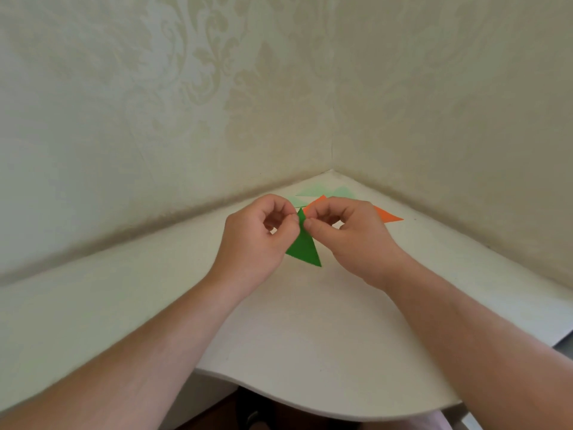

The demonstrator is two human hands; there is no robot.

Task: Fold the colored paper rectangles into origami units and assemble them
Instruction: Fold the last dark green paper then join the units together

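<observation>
Both hands, left hand (pixel 260 231) and right hand (pixel 347 234), pinch the green triangle unit (pixel 305 246) at its top tip, lifted above the surface (pixel 310 336); best keep fingers tight, crease cleanly, edges aligned.

You are holding a dark green paper triangle (pixel 304 248), plain and unpatterned, pinched between your left hand (pixel 259 240) and right hand (pixel 350 240). Behind it you are showing bright orange paper pieces (pixel 387 215), also plain, and beyond those some pale mint green pieces (pixel 341 191). The table (pixel 310 336) is showing plain white. The wallpaper (pixel 217 72) is showing cream with a faint tone-on-tone damask of scrolling floral shapes.
</observation>
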